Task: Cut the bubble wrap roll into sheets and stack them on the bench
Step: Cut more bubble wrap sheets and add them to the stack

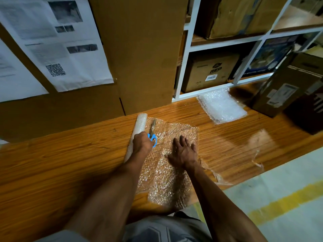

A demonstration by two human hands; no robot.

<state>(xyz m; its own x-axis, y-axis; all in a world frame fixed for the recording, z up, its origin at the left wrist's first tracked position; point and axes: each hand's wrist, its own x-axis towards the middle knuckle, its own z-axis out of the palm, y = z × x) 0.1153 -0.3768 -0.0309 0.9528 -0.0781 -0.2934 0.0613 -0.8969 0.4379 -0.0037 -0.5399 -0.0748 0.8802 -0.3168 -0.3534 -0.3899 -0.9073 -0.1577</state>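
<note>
A bubble wrap roll [139,127] lies on the wooden bench [70,154], with a length of wrap [174,130] unrolled to its right and hanging over the near edge. My left hand [142,143] grips blue-handled scissors [152,132], whose blades point away along the wrap beside the roll. My right hand [183,151] presses flat on the unrolled wrap with straight, spread fingers. A stack of cut sheets [222,105] lies at the back right of the bench.
Large cardboard boxes [139,58] with taped papers stand along the bench's back. A white shelf unit [225,44] holds more boxes. A dark box [288,86] leans at the far right. Loose clear film [258,159] trails off the bench's right edge above a floor with a yellow line.
</note>
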